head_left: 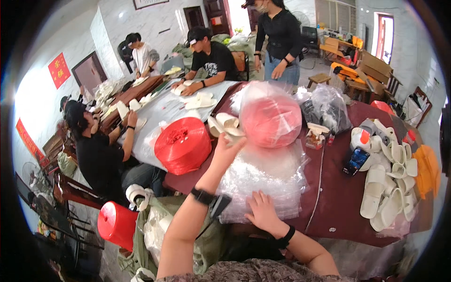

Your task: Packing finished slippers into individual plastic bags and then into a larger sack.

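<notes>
A pair of cream slippers [224, 123] sits just beyond the red roll, at the fingers of my left hand [229, 149]. That hand is closed around the near end of the slippers. My right hand [264, 214] lies flat with fingers spread on a stack of clear plastic bags [260, 181]. A dark band circles each of my wrists. Left of the bags stands a big roll of red plastic twine [182, 145]. Behind the stack, another red roll [271, 117] is wrapped in clear plastic.
Cream slippers [374, 190] are heaped at the right beside a phone [356, 160]. A bag of dark items [329, 110] stands farther back on the maroon tablecloth [324, 197]. Co-workers handle slippers at the left. Another red roll [117, 225] and a green sack [206, 249] are below the table edge.
</notes>
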Tool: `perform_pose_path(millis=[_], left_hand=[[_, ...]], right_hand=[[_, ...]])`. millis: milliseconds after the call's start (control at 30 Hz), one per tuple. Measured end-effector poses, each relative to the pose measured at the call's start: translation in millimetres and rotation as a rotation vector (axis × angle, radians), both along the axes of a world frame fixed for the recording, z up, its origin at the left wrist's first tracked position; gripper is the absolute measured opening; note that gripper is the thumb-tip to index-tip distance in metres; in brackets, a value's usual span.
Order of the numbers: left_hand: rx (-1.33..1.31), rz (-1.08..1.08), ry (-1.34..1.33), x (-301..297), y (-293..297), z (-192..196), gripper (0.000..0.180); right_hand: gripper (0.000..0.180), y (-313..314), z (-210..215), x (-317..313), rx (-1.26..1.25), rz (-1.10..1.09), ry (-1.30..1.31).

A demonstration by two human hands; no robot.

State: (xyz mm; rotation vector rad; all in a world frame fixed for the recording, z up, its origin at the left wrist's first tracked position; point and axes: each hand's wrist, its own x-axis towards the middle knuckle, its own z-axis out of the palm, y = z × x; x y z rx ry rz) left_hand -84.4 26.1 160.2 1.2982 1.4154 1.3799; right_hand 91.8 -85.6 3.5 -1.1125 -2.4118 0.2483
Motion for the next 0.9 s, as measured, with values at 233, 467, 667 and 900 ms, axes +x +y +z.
perform_pose_path(millis=[233,467,667,900], left_hand=[[-0.255,0.423,0.289,-71.8,152.7,-146.5,0.106],[0.100,0.312,-0.052,-162.7,161.5,-193.5,0.039],[-0.071,0.233,-0.235,-88.5,119.4,-134.9,0.034],[0.051,0.057,-0.340,-64.7,-5.7,-49.4,0.033]], right_hand=[[0.066,-13.8,-28.1,27.9,-0.036,0.012,-0.141],[0.065,-23.0,-23.3,10.2,-0.039,0.125,-0.023],[0.063,-13.6,-23.0,29.0,-0.107,0.039,-0.065],[0.067,-13.9,-22.6,26.4,-0.134,0.077,-0.042]])
